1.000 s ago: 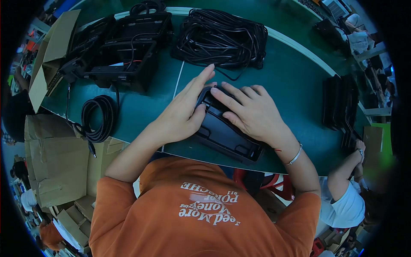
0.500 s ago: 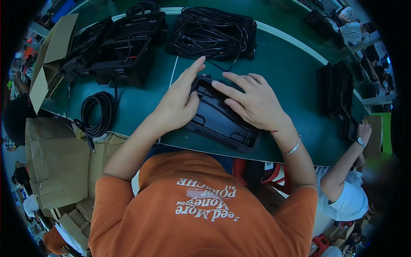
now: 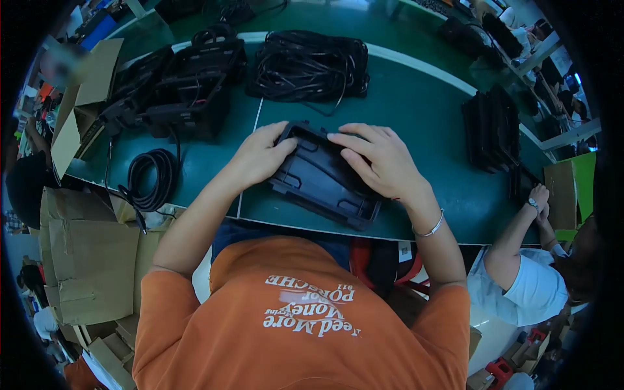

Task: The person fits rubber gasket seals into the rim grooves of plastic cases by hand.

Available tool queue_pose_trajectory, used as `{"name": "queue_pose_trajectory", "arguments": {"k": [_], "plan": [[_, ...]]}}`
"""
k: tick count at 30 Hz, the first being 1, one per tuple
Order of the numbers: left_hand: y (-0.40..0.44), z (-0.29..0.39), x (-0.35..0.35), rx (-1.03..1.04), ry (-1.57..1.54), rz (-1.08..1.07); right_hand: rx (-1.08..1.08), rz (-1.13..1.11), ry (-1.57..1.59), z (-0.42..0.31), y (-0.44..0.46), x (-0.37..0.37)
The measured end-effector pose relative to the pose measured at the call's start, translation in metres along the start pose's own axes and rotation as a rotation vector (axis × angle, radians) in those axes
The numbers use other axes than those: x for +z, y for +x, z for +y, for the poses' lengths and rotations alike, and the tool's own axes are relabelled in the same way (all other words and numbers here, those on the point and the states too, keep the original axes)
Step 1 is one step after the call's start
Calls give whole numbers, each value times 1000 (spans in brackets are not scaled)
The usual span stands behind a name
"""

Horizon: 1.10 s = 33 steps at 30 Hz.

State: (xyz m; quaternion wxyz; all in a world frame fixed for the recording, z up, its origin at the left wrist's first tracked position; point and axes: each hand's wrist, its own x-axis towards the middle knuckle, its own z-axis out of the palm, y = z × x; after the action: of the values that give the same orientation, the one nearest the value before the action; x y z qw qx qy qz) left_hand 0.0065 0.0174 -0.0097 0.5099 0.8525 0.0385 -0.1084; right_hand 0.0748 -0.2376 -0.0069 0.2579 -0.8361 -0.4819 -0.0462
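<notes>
A black plastic case part [image 3: 325, 185] lies at a slant on the green table, its hollow side facing up. My left hand [image 3: 263, 155] grips its left end, thumb over the inner rim and fingers round the outside. Along the upper right edge rests my right hand [image 3: 380, 159], thumb and fingers bent and closed on the rim. Beyond the case lies a bundle of black cable [image 3: 309, 65]. Open black cases [image 3: 188, 97] with wires stand to the left, above a coiled black cable [image 3: 153, 179].
Stacked black case parts [image 3: 489, 130] stand on the table's right side. Near them are a co-worker's hands [image 3: 538, 198] and white sleeve. Cardboard boxes [image 3: 91, 253] stand at the left, below the table edge [image 3: 312, 233]. A red stool is under the table.
My left hand has gone from raised, straight fingers to a curled grip on the case end. The view has shifted, and the case appears slightly further left.
</notes>
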Motion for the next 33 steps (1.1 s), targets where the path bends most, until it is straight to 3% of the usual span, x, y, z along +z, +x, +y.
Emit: {"name": "queue_pose_trajectory", "arguments": {"k": [3, 5, 8, 9, 10, 11, 12, 13, 17, 19, 22, 23, 24, 26, 28, 29, 31, 33], "plan": [[-8, 8, 9, 190, 148, 135, 129, 363, 263, 21, -12, -30], [-8, 37, 11, 253, 168, 73, 229, 678, 440, 44, -30, -60], [42, 81, 3, 355, 80, 28, 309, 1009, 60, 73, -55, -104], [72, 95, -4, 259, -32, -55, 346, 1055, -117, 80, -62, -114], [103, 107, -8, 222, -190, -11, 395, 1035, -324, 85, -66, -119], [138, 112, -1, 235, -97, 431, 457, 1010, -537, 92, -73, -122], [160, 135, -11, 55, -298, 399, 540, 982, -618, 101, -80, -119], [201, 134, -33, -13, -398, 197, 661, 924, -743, 111, -87, -109], [336, 111, -76, -231, -696, 384, 779, 815, -857, 126, -95, -80], [388, 90, -95, -281, -712, 372, 775, 821, -840, 125, -93, -82], [419, 67, -101, -161, -806, 524, 769, 834, -800, 128, -96, -82], [447, 39, -121, -164, -724, 411, 775, 824, -798, 127, -97, -82], [448, 40, -118, -177, -724, 411, 749, 851, -793, 126, -98, -83], [428, 51, -108, -74, -328, 464, 704, 908, -759, 126, -100, -84], [378, 87, -86, 97, -213, 391, 619, 970, -751, 119, -97, -89], [360, 98, -71, 202, -151, 508, 560, 953, -752, 110, -94, -95], [270, 143, -39, 298, -287, 281, 402, 922, -699, 83, -88, -105], [211, 145, -28, 574, -257, 162, 261, 779, -506, 47, -81, -116]]}}
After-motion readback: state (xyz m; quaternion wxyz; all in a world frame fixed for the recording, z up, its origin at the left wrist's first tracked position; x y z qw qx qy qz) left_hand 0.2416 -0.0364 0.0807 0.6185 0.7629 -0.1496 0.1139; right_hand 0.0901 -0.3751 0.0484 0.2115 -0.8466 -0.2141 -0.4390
